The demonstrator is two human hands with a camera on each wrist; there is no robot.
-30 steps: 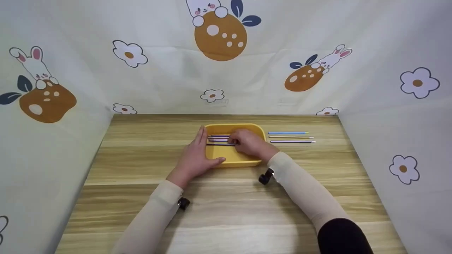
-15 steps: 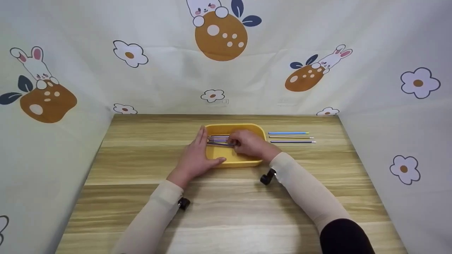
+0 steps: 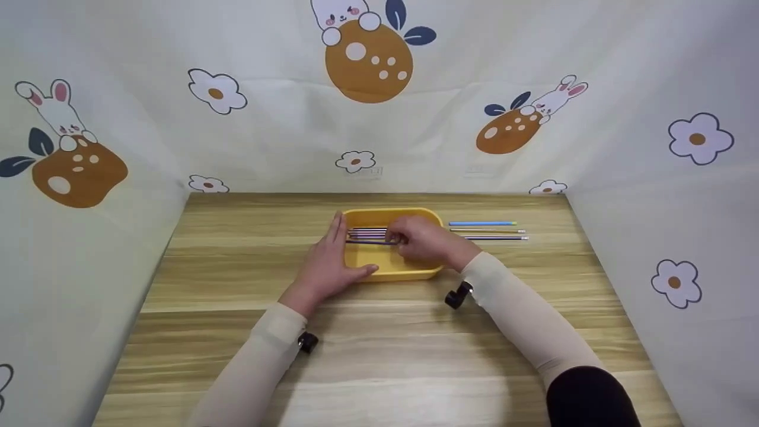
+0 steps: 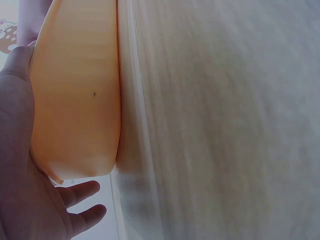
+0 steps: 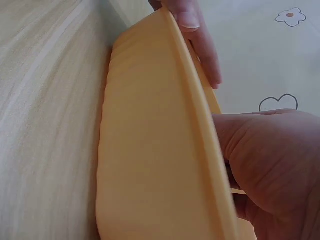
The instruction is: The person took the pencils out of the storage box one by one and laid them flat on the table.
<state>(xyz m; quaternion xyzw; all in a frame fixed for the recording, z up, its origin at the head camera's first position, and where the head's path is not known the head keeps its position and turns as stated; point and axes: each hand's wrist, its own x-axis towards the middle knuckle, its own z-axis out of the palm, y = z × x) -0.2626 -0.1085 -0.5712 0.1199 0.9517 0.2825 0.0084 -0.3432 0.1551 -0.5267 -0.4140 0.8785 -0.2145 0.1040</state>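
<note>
A yellow plastic tray (image 3: 409,276) sits on the table in the head view. Inside it, several dark striped pencils (image 3: 366,232) lie side by side toward the back. My right hand (image 3: 424,240) reaches over the tray's right side and pinches the right end of a dark blue pencil (image 3: 367,242) just in front of that row. The fingertips are partly hidden. Against the tray's left end rests my left hand (image 3: 326,267), its fingers straight along the side and its thumb on the near rim. The left wrist view shows these fingers (image 4: 82,195) spread past the tray's corner.
To the tray's right lie a blue pencil (image 3: 483,223), a gold-brown pencil (image 3: 489,230) and a dark pencil (image 3: 498,238), roughly parallel. A patterned cloth (image 3: 267,136) hangs behind the wooden table (image 3: 379,356) and along both sides.
The dark blue pencil tilts slightly at half a second ago, then lies nearly level beside the row. My right wrist and forearm have shifted a little to the right. The left hand stays put.
</note>
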